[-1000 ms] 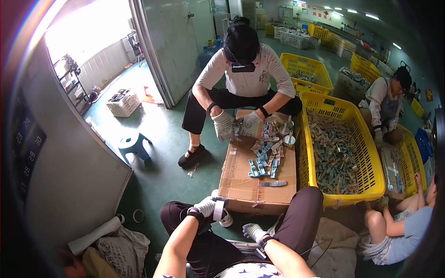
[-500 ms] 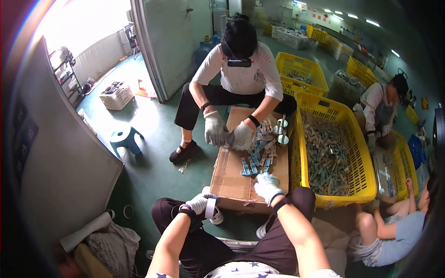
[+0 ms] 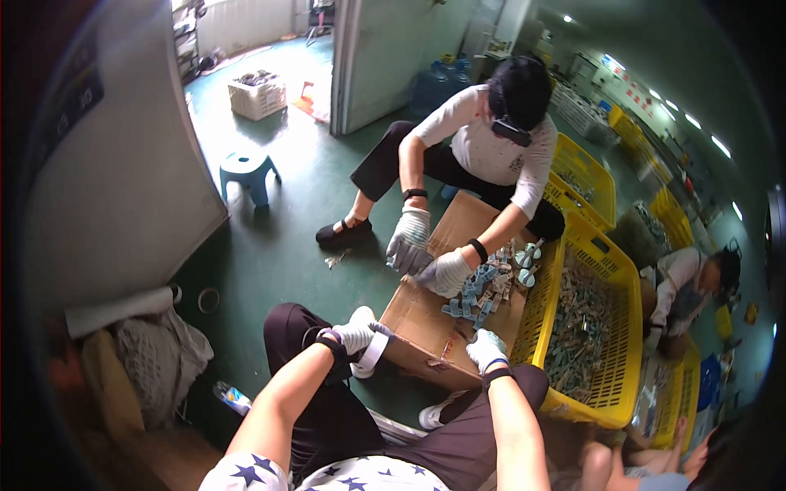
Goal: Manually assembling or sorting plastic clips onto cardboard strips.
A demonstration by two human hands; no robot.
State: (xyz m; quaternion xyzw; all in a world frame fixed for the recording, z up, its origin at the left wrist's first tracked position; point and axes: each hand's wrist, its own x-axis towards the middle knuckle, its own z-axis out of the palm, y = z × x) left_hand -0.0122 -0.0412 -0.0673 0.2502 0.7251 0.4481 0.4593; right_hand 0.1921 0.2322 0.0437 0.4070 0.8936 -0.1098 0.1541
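My left hand, in a white knit glove, is closed over my left knee beside the near left corner of a cardboard box. A stiff white strip sticks out of its fingers. My right hand, also gloved, is at the box's near edge with its fingers bent together; what they hold is too small to make out. On the box lie blue plastic clip-like pieces and tan ones, heaped toward the right. Across from me, a co-worker's gloved hands meet over the box's left edge.
A big yellow crate full of similar pieces stands against the box's right side. Several white-topped tools or cups sit at the box's far right. A blue stool, sacks and a bottle are left. Other people sit right.
My view has swung, so the room sits further right and lower in the picture. My right hand has turned its fingers toward the box top. My left hand still holds the white strip.
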